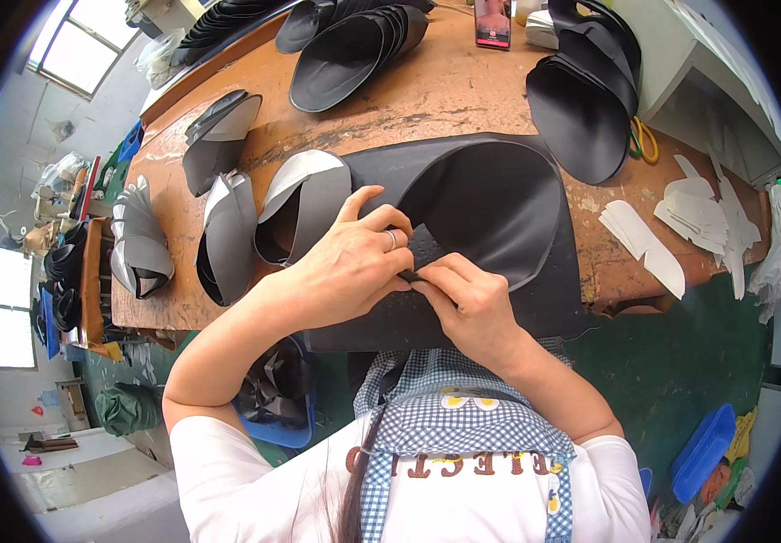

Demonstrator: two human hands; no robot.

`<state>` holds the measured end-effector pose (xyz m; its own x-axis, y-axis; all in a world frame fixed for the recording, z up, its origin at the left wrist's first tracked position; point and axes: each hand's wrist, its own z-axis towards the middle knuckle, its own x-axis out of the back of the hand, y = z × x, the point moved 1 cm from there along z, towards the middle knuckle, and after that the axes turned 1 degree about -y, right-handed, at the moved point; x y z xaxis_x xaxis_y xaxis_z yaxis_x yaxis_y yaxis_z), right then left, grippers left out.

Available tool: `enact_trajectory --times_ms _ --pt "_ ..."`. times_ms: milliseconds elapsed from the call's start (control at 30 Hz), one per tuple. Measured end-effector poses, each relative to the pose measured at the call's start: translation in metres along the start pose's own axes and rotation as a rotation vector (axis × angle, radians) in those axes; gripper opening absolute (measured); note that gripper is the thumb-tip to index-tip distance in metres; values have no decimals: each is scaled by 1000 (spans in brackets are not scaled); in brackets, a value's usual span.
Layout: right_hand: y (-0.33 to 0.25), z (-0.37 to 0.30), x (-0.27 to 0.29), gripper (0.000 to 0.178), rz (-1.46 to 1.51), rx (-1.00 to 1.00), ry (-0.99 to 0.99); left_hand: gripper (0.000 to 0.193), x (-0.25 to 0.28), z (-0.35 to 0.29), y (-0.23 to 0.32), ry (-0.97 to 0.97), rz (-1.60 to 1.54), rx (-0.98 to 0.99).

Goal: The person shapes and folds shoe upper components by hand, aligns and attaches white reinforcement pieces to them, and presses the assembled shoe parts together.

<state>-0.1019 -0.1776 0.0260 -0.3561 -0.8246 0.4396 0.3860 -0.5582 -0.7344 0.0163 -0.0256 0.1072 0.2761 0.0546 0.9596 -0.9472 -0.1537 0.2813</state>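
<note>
A large black leather-like piece (490,208), bent round into an open loop, rests on a black mat (354,339) at the front of the table. My left hand (354,258) pinches its near left edge, with the index finger raised. Close beside it, my right hand (472,303) grips the same edge between thumb and fingers. A small dark flap (424,244) shows between the two hands. My fingertips hide the exact spot where they meet. Left of my left hand stand several curled grey-black pieces (304,195) with pale linings.
Stacks of black curved pieces (354,63) stand at the back, with another stack (580,109) at right. Yellow-handled scissors (646,145), white cut-out shapes (644,244) and a phone (493,23) lie or stand on the wooden table (463,100). A blue bin (291,434) sits below.
</note>
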Motion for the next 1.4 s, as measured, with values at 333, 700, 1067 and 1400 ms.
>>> enact_trajectory --times_ms 333,700,1067,1400 --pt "5 -18 7 6 -69 2 -109 22 -26 2 9 -3 1 -39" --pt "26 -46 2 22 -361 65 -181 23 -111 -24 8 424 216 -186" --pt "12 -19 32 44 551 -405 -335 27 -128 -44 28 632 -4 447" --pt "33 -27 -3 18 -391 77 -131 9 -136 -17 35 734 -517 618"
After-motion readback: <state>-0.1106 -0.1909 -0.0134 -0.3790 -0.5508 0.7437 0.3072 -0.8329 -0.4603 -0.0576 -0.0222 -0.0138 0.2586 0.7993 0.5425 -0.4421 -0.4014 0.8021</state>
